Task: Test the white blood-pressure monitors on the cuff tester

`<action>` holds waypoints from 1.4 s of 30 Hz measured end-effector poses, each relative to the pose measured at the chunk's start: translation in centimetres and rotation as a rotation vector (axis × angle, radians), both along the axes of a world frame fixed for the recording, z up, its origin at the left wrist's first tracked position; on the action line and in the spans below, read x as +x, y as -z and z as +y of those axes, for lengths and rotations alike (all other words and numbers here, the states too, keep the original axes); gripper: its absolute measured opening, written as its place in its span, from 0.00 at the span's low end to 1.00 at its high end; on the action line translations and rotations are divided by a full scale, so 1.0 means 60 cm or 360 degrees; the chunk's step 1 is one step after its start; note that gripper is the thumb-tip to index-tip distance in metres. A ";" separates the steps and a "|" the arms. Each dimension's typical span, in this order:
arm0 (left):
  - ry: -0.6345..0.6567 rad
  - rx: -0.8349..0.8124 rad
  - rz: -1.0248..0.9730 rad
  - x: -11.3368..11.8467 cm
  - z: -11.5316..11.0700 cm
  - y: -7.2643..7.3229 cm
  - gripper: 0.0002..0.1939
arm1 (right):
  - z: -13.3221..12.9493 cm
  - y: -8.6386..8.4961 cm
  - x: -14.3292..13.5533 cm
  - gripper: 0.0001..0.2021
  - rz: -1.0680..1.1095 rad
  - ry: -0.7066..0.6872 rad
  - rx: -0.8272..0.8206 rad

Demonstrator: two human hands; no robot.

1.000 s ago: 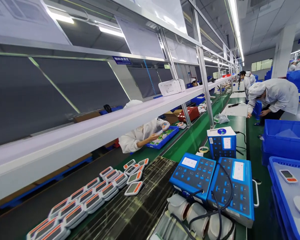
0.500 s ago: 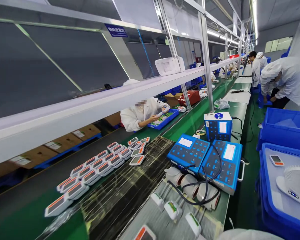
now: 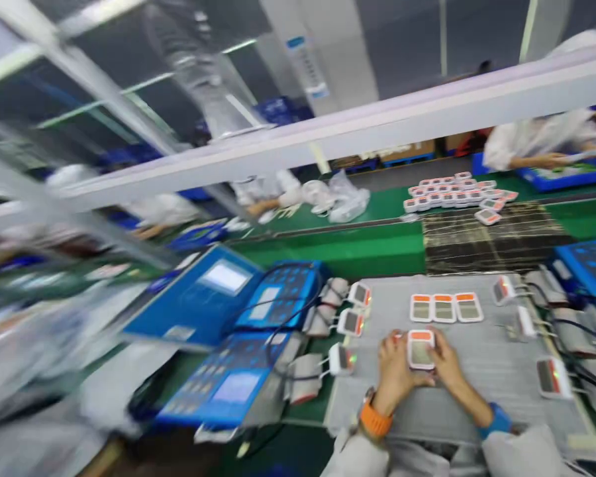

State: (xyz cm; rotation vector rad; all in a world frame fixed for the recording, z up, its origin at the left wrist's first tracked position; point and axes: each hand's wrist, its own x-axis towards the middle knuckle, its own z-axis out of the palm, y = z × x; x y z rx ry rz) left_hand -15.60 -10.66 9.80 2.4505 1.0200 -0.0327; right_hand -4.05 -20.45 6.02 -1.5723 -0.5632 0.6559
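A small white device with an orange band and a grey screen [image 3: 420, 350] is between my two hands over the grey mat [image 3: 427, 417]. My left hand [image 3: 395, 368], with an orange watch strap at the wrist, grips its left side. On its right side are the closed fingers of my right hand [image 3: 447, 362], whose wrist has a blue band. Just beyond stands a row of three similar devices [image 3: 444, 308]. More white units with lit green spots, such as this one [image 3: 342, 360], are plugged onto cables along both mat edges.
Blue test boxes [image 3: 228, 384] with black cables stand left, and another blue box [image 3: 589, 271] right. Across the green conveyor [image 3: 338, 248] lie several stacked devices [image 3: 449, 193] and plastic bags [image 3: 347, 199]. Co-workers sit opposite; one handles items at a blue tray [image 3: 566, 175]. A white shelf [image 3: 377, 132] crosses above.
My view has swung left and down, from the right end of the line to the mat. Both my hands have come into view, holding a device.
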 end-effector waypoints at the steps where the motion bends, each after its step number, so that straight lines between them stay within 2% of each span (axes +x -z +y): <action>1: 0.0082 -0.0080 0.0014 -0.004 0.009 -0.001 0.56 | -0.002 0.010 0.003 0.32 0.0082 -0.0021 -0.0077; 3: 0.0204 -0.0152 -0.0023 -0.014 0.024 -0.006 0.56 | -0.013 0.025 0.010 0.35 0.0194 -0.0065 -0.0209; 5: 0.0226 -0.0160 -0.0091 -0.022 0.036 -0.017 0.49 | -0.030 0.029 0.018 0.35 0.0215 -0.0090 -0.0282; 7: 0.0160 -0.0138 -0.0151 -0.022 0.044 -0.030 0.46 | -0.046 0.024 0.027 0.33 0.0172 -0.0058 -0.0353; 10: 0.0124 -0.0120 -0.0227 0.001 0.048 -0.040 0.47 | -0.060 0.006 0.039 0.33 0.0032 0.0037 -0.0476; 13: 0.0265 -0.0187 -0.0317 0.032 0.028 -0.025 0.49 | -0.064 -0.018 0.043 0.31 -0.0308 0.0125 -0.0653; 15: 0.0328 -0.0213 -0.0381 0.038 0.008 -0.009 0.52 | -0.064 -0.036 0.040 0.29 -0.0672 0.0199 -0.0943; 18: 0.0341 -0.0172 -0.0480 -0.001 0.004 -0.006 0.55 | -0.068 -0.066 0.031 0.26 -0.1073 0.0304 -0.1361; 19: 0.0324 -0.0112 -0.0509 -0.026 0.017 -0.014 0.54 | -0.069 -0.075 0.029 0.25 -0.1129 0.0313 -0.1402; 21: 0.0221 0.0118 -0.0526 -0.086 0.065 -0.041 0.46 | -0.060 -0.090 0.026 0.23 -0.1182 0.0250 -0.1316; 23: 0.0034 0.0414 -0.0525 -0.141 0.139 -0.075 0.33 | -0.027 -0.096 0.026 0.20 -0.1168 0.0033 -0.1073; 25: -0.0109 0.0593 -0.0498 -0.170 0.225 -0.102 0.22 | 0.039 -0.092 0.026 0.17 -0.1073 -0.0329 -0.0759; 27: -0.0095 0.0561 -0.0430 -0.162 0.306 -0.112 0.17 | 0.132 -0.077 0.023 0.18 -0.0937 -0.0666 -0.0551; 28: -0.0057 0.0482 -0.0368 -0.145 0.340 -0.110 0.16 | 0.184 -0.066 0.020 0.22 -0.0870 -0.0767 -0.0504; 30: 0.0024 0.0338 -0.0224 -0.098 0.391 -0.095 0.17 | 0.280 -0.043 0.014 0.31 -0.0735 -0.0829 -0.0431; 32: 0.0168 0.0209 -0.0138 -0.050 0.419 -0.071 0.19 | 0.349 -0.019 0.009 0.39 -0.0627 -0.0812 -0.0377; 34: 0.0331 0.0124 -0.0068 -0.019 0.432 -0.048 0.19 | 0.384 0.005 0.008 0.42 -0.0588 -0.0784 -0.0301; 36: 0.0422 0.0109 -0.0006 -0.008 0.438 -0.029 0.15 | 0.391 0.027 0.009 0.41 -0.0622 -0.0747 -0.0198; 38: 0.0424 0.0146 0.0030 -0.012 0.442 -0.015 0.10 | 0.386 0.044 0.011 0.40 -0.0688 -0.0718 -0.0126; 42: 0.0347 0.0229 0.0070 -0.022 0.442 0.001 0.10 | 0.378 0.057 0.011 0.40 -0.0783 -0.0763 -0.0140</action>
